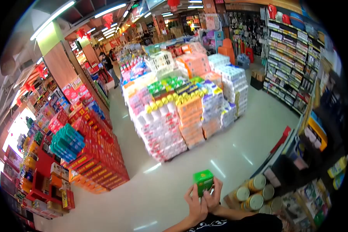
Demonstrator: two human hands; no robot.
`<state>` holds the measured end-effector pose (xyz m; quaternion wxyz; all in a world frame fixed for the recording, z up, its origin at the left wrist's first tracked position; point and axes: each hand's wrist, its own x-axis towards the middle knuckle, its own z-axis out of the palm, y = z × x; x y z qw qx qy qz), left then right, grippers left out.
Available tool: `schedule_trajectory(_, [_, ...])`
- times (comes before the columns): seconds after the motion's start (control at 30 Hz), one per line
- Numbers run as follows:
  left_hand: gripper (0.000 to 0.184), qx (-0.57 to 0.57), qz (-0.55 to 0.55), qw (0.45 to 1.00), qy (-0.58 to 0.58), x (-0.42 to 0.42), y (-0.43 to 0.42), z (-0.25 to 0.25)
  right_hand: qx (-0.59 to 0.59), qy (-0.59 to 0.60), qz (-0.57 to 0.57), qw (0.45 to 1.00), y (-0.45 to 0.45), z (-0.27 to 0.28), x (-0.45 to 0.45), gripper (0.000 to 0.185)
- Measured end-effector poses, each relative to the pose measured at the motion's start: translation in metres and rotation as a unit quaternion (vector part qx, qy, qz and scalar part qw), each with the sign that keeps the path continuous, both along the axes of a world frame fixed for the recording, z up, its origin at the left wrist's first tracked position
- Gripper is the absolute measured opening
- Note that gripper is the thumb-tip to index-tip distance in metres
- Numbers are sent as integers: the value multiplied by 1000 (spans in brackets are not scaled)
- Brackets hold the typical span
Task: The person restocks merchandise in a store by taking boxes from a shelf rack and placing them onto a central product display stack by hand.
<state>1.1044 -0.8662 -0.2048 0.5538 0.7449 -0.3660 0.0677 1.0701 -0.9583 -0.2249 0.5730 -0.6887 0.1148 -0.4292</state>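
Note:
A small green box (203,180) is held up in front of my body, low in the head view. My left hand (195,202) grips its left and lower side, with the thumb and fingers against it. On the right side, my right hand (214,196) has its fingers pressed to the same box. The two hands come close together beneath it. Print on the box is too small to read. Beyond it lies the pale shiny floor (174,183).
A large stack of packaged paper goods (162,133) stands ahead. Red cartons (100,162) topped with teal packs (67,143) rise at the left. Yellow-sided cans (255,202) sit close at my right. Full shelves (288,58) line the right wall. A person (109,69) stands in the far aisle.

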Motion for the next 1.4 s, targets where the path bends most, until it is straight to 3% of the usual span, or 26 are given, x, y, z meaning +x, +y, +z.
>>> schedule_trajectory(0.17, [74,60,25,998,-10,105,-55,11,-97,-16,13,995,-76,2,101,66])
schedule_trajectory(0.27, [75,59,27,997,32,154,-84,2,-74,8,52,996,-110,14,148,63])
schedule_trajectory(0.33, [76,35,22,995,90,181,-105,-3,-74,12,42,996,-127,17,176,62])
schedule_trajectory(0.57, [75,39,6,993,111,284,-180,-40,-68,62,-3,996,-191,-10,277,61])
schedule_trajectory(0.6, [77,-3,-8,987,160,302,-193,-40,-66,66,-12,996,-201,-13,293,59])
schedule_trajectory(0.7, [80,55,-17,992,114,363,-228,-34,-63,74,-30,995,-234,-11,345,58])
schedule_trajectory(1.07, [83,10,-45,997,56,557,-326,18,-81,43,-24,996,-334,28,529,60])
schedule_trajectory(1.4, [82,2,97,992,83,654,-385,27,-20,28,151,988,-413,33,656,64])
